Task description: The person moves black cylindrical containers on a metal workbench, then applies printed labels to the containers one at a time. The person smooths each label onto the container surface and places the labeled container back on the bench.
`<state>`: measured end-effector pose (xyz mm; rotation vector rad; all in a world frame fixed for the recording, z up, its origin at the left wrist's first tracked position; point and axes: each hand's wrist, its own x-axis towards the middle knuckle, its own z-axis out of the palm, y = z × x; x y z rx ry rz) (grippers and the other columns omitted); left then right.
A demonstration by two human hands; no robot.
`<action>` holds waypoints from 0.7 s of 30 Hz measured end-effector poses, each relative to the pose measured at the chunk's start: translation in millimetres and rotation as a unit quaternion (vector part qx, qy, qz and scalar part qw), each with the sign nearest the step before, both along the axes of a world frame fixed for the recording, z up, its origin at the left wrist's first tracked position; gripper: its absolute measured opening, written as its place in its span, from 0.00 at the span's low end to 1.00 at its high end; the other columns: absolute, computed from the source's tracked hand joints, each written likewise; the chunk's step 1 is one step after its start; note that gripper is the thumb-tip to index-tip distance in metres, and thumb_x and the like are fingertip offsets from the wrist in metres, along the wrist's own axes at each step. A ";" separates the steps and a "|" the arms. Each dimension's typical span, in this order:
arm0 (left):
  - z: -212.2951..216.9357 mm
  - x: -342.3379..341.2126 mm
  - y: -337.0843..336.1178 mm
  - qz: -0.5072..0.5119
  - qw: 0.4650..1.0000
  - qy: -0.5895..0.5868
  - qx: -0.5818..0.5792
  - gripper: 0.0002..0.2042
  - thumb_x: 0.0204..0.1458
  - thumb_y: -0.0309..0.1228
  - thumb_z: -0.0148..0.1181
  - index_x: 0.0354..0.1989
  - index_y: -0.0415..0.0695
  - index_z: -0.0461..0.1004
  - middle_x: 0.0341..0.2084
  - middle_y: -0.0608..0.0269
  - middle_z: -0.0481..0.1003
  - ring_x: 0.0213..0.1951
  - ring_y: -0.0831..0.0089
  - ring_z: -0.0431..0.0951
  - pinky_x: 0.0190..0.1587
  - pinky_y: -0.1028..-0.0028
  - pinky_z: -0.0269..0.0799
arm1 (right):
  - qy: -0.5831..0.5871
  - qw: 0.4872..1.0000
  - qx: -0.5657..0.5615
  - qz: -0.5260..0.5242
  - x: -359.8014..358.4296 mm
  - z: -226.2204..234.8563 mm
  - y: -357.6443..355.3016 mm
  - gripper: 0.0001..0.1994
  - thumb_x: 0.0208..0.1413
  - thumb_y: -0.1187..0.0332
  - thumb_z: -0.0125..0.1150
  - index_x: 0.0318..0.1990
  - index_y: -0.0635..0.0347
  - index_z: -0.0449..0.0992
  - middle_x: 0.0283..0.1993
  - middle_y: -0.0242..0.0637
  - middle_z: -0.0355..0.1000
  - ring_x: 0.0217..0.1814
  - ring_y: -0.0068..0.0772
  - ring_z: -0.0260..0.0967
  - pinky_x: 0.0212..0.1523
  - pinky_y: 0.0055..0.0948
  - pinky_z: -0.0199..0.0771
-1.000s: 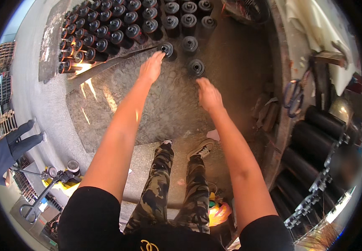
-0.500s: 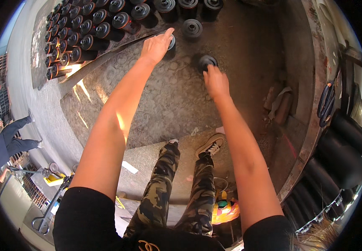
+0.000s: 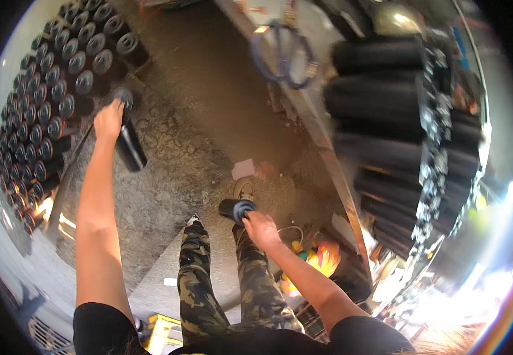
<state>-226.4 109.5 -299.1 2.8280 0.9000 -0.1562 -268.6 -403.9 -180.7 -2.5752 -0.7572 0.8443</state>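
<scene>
My left hand is closed at the round top end of a black cylinder, beside a group of similar ones. That cylinder leans, its lower end toward me. Close to my legs, my right hand grips the hub end of another black cylinder, which lies nearly sideways above my shoe. The fingertips of my right hand are partly hidden behind the hub. Each cylinder has a grey disc-like end with a raised centre.
Rows of upright black cylinders stand at the left, along a dark metal edge. At the right, behind a long ledge, black cylinders lie stacked. A dark cable loop hangs there. A colourful bag sits by my right leg.
The view has swung to the right. My right hand has brought its cylinder off the floor and close to my legs. My left hand remains at a cylinder by the group.
</scene>
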 end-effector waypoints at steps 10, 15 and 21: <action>217.6 -92.9 -163.0 -0.180 0.975 -0.056 -0.121 0.11 0.60 0.40 0.50 0.37 0.48 0.76 0.24 0.44 0.75 0.29 0.43 0.76 0.30 0.52 0.70 | -0.035 0.964 -0.054 -0.257 -60.9 176.6 -137.3 0.10 0.56 0.64 0.55 0.41 0.60 0.72 0.37 0.46 0.72 0.41 0.51 0.70 0.44 0.44 0.68; 300.9 -99.2 -255.8 -0.295 0.943 -0.033 -0.152 0.09 0.57 0.42 0.54 0.37 0.53 0.76 0.19 0.47 0.75 0.25 0.45 0.76 0.28 0.51 0.71 | -0.111 0.902 -0.027 -0.417 -98.6 272.7 -213.7 0.08 0.54 0.66 0.59 0.35 0.62 0.75 0.35 0.49 0.73 0.41 0.54 0.71 0.41 0.46 0.70; 406.9 -67.7 -375.0 -0.409 0.890 -0.081 -0.182 0.08 0.53 0.38 0.60 0.38 0.51 0.79 0.19 0.50 0.76 0.24 0.51 0.78 0.27 0.58 0.73 | -0.405 0.827 0.013 -0.389 -76.0 402.9 -345.7 0.06 0.52 0.70 0.61 0.36 0.61 0.73 0.39 0.46 0.71 0.41 0.52 0.69 0.39 0.42 0.70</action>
